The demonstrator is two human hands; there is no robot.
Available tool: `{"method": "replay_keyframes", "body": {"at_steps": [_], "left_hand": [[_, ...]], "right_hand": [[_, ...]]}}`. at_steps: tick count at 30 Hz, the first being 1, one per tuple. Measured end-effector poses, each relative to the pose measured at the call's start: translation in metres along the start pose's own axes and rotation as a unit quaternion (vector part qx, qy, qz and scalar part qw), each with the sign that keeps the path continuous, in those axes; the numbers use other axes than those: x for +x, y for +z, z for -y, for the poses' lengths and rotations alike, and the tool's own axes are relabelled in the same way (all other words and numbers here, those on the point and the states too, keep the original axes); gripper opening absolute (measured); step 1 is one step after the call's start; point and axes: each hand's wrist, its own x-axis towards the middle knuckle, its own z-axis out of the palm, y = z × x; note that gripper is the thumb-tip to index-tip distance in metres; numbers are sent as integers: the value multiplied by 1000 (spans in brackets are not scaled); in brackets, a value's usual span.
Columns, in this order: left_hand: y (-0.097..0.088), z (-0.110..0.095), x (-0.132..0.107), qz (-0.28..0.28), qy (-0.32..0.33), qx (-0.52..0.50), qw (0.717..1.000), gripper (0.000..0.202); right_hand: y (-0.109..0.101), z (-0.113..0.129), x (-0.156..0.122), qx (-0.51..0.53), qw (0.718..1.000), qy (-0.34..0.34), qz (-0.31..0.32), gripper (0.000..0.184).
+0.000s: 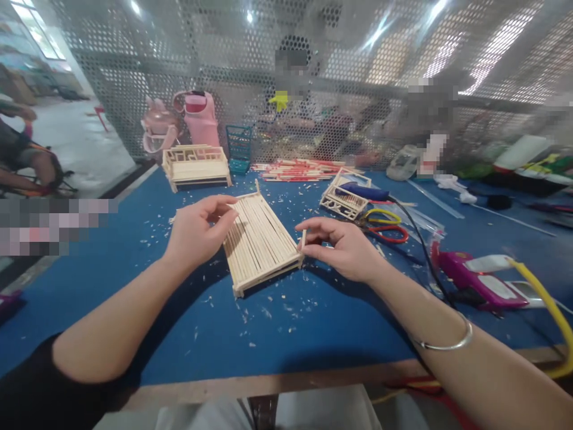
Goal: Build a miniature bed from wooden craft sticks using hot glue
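A flat slatted frame of pale wooden sticks lies on the blue table in front of me. My left hand grips its left long side, fingers curled over the slats. My right hand pinches a short wooden stick upright against the frame's near right corner. A metal bangle sits on my right forearm.
A finished stick bench stands at the back left, a bundle of red-tipped sticks behind the frame, and a smaller stick frame with a blue glue gun to the right. Scissors, a purple tool and wood chips lie around. People sit behind a mesh screen.
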Motion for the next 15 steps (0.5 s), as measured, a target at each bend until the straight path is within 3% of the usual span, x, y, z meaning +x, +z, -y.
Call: {"method": "replay_keyframes", "body": {"at_steps": [2, 5, 9, 15], "left_hand": [[1, -3, -4, 21, 42, 20, 999, 34], [3, -13, -10, 106, 108, 21, 988, 37], [7, -15, -14, 213, 132, 8, 968, 35], [9, -9, -15, 217, 129, 0, 968, 33]], "right_hand": [[0, 0, -1, -23, 1000, -15, -11, 25], [0, 2, -3, -53, 997, -42, -43, 19], [1, 2, -3, -66, 994, -61, -69, 15], [2, 1, -3, -62, 993, -67, -80, 15]]}}
